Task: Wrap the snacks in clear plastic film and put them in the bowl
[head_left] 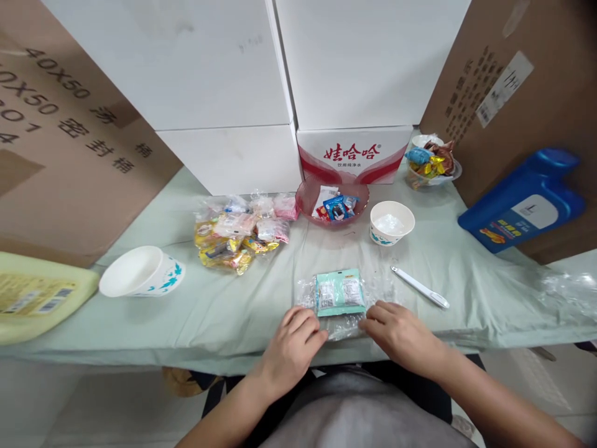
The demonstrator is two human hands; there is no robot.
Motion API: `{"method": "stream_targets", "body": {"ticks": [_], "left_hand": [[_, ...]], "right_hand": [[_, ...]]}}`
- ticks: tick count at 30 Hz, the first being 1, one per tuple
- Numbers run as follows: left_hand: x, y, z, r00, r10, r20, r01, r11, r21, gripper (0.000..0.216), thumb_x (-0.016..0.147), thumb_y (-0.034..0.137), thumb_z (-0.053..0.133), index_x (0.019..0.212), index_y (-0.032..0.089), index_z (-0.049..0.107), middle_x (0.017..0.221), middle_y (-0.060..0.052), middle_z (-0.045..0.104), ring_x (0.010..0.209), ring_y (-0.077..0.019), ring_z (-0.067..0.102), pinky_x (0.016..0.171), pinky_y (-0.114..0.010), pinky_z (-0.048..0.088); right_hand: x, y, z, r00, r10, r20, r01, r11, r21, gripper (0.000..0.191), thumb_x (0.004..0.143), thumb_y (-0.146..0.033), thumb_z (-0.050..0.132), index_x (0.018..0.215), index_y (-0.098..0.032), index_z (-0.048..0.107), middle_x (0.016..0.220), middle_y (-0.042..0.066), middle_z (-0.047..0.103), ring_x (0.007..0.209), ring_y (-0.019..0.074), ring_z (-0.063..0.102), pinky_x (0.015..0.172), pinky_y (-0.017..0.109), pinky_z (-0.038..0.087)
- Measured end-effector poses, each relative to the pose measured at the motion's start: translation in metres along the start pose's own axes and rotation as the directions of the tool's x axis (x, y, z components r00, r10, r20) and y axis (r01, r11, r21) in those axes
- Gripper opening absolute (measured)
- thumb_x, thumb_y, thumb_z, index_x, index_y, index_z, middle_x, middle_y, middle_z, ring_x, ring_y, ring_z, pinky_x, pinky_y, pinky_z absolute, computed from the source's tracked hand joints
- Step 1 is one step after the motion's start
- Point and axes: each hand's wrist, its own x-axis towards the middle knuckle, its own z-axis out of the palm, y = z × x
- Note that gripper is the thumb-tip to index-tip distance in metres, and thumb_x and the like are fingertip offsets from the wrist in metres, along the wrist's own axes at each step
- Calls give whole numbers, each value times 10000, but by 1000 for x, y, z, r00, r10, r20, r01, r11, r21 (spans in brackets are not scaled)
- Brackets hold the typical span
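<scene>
A mint-green snack packet [340, 294] with white printed panels lies flat on a sheet of clear plastic film [344, 327] near the table's front edge. At the film's near left corner is my left hand [295, 343], its fingers curled and pinched on the plastic. My right hand [402, 333] grips the film's right side in the same way, fingers bent down. Neither hand touches the packet visibly. A white utility knife [421, 288] lies slantwise beyond my right hand, apart from it.
Behind are bagged snacks [242, 230], a pink glass bowl [305, 199] of sachets, a small paper bowl [392, 224] with clear plastic inside and a tub of wrapped sweets [431, 162]. A larger paper bowl [142, 272], blue bottle [522, 199], yellow bottle [41, 298] and cartons [69, 124] flank the table.
</scene>
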Motion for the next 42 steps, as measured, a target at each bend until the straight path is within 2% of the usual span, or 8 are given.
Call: {"method": "stream_targets", "body": {"ticks": [5,10,14,17,21,27,32,42], "left_hand": [[-22,7,-3,987,-19,160,24,999,-27,68,894,244,613,892,179,633,840,-36,619,894,-228,578,846,-405,507],[-21,-1,5,986,-148,75,148,989,12,193,952,196,485,810,172,613,924,-70,658,850,-204,639,723,-320,551],[-17,-7,12,961,-272,47,263,955,139,272,955,185,444,1179,198,597,1285,-99,620,951,-219,693,720,-302,573],[-11,-9,11,905,-411,109,376,893,248,581,899,277,573,1443,203,384,1519,-169,395,803,-233,724,577,-308,559],[-1,-11,-2,855,-518,30,490,825,282,831,798,398,708,1480,145,307,1550,-256,281,701,-252,719,501,-335,534],[27,-6,-2,957,-276,-89,276,961,-14,175,928,247,543,1083,204,611,1076,-83,667,971,-210,674,851,-333,554],[56,-19,30,966,-162,202,170,985,-24,754,756,391,756,1407,221,415,1453,-155,461,1370,-365,393,1079,-560,398],[65,-32,24,950,-253,183,260,966,-12,596,792,165,675,1349,245,480,1157,-92,570,1104,-272,552,944,-457,508]], "right_hand": [[-22,-15,11,996,33,86,-36,999,32,150,928,-127,480,907,-189,615,865,42,643,757,186,591,637,298,408],[-20,-8,22,955,292,43,-290,956,-51,198,968,-147,410,979,-179,605,766,26,662,594,151,622,524,265,361],[-16,1,26,932,363,-17,-362,926,-108,224,956,-243,470,1131,-160,583,818,59,705,637,202,673,521,278,416],[-15,7,28,927,358,-110,-367,927,-75,536,941,-320,502,1426,-136,367,868,79,720,655,232,685,546,310,481],[-8,13,20,900,361,-243,-358,932,57,677,954,-345,469,1521,-126,172,1011,125,694,734,242,688,570,344,540],[20,24,10,881,229,-414,-182,972,149,403,975,-189,376,1362,-209,487,1227,129,624,1133,257,591,953,462,514],[41,42,37,867,237,-438,-194,971,141,468,952,-121,345,1410,-142,441,1317,150,593,1265,267,503,1034,502,452],[42,43,50,897,249,-366,-254,967,34,436,919,-134,437,1339,-150,554,1400,143,545,1330,293,436,1062,504,404]]}}
